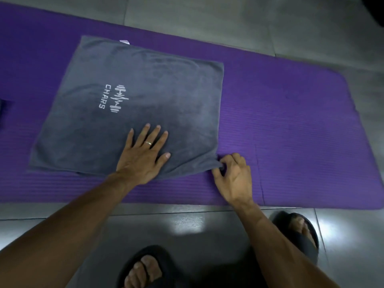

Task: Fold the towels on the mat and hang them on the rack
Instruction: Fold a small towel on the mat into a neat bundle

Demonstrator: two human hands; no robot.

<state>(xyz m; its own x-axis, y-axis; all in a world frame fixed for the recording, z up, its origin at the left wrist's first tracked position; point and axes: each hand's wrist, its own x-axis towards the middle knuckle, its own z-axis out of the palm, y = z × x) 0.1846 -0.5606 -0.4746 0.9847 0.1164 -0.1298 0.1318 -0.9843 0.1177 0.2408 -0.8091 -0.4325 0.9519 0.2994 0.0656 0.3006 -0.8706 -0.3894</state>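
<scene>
A grey towel (145,96) with a white "CHARS" logo lies folded in a rough square on the purple mat (291,129). My left hand (143,154) presses flat on the towel's near right part, fingers spread, a ring on one finger. My right hand (230,175) pinches the towel's near right corner between thumb and curled fingers, just above the mat. A small pale label sticks out at the towel's far edge. No rack is in view.
Grey tiled floor (228,19) surrounds the mat. A dark object (5,113) lies at the mat's left edge, cut off by the frame. My feet in black sandals (299,231) stand on the glossy tiles just before the mat's near edge.
</scene>
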